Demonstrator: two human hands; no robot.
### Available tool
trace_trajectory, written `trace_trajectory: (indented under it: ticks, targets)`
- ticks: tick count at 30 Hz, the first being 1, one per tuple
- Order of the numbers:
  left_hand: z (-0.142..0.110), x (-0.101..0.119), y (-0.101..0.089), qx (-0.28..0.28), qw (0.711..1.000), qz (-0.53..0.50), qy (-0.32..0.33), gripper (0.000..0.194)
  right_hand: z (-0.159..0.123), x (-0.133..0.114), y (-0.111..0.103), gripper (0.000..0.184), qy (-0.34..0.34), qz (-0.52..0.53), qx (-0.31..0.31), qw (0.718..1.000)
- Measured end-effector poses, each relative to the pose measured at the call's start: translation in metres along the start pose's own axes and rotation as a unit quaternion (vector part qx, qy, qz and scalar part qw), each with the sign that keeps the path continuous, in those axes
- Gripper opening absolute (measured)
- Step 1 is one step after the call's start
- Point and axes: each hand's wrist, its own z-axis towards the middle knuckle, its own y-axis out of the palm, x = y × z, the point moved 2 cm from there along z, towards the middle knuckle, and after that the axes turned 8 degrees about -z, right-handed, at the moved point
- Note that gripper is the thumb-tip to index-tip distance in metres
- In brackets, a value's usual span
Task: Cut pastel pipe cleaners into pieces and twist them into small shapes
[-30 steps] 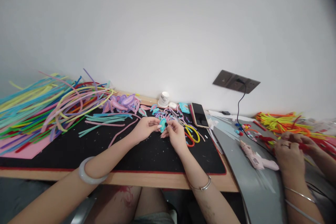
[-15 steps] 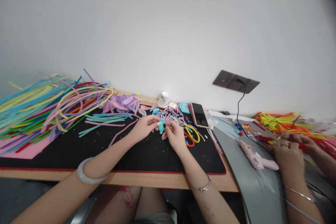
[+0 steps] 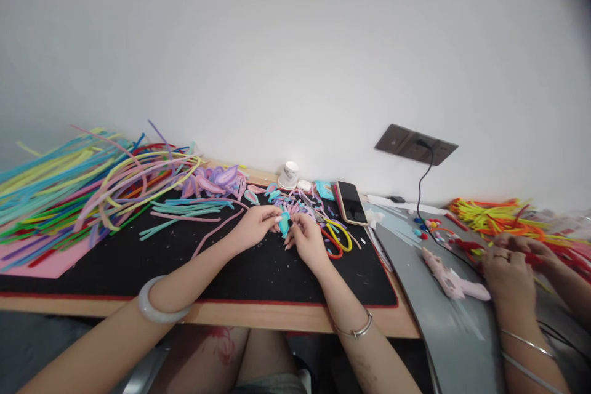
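Above the black desk mat point(image 3: 258, 283), my left hand point(image 3: 258, 226) is closed, its thumb and fingers pinching a small turquoise pipe-cleaner piece point(image 3: 284, 225). From the other side my right hand point(image 3: 306, 237) is also closed on this piece, fingers curled in. Something small and dark, perhaps a nail, shows at the right fingertips. Behind the hands lies a heap of pink, purple and blue fuzzy pieces point(image 3: 295, 200). Scissors with yellow and orange handles point(image 3: 344, 235) rest just right of my right hand. Turquoise pipe cleaners point(image 3: 189, 209) lie left of my left hand.
A large pile of coloured pipe cleaners point(image 3: 92, 178) covers the left side. A phone point(image 3: 351, 203) and a white cup point(image 3: 289, 174) stand near the wall. At right, a co-worker's hands point(image 3: 510, 274) work beside a pink glue gun point(image 3: 452, 277) and a black cord point(image 3: 420, 184).
Both my hands stay in nearly the same place, still pinching the turquoise piece. The view has shifted very slightly.
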Motion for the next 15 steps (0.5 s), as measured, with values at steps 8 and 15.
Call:
trace_trajectory:
  ticks: [8,15]
  targets:
    - [0.0006,-0.0051,0.0008,0.004,0.997,-0.068,-0.034,0.024,-0.0006,-0.0017,-0.0013,0.015,-0.006,-0.017,0.008,1.0]
    - [0.0007,-0.0023,0.0,0.017,1.0,-0.019,0.002,0.018,-0.0023,-0.0042,-0.0008,0.016,-0.014,-0.053,0.007,0.998]
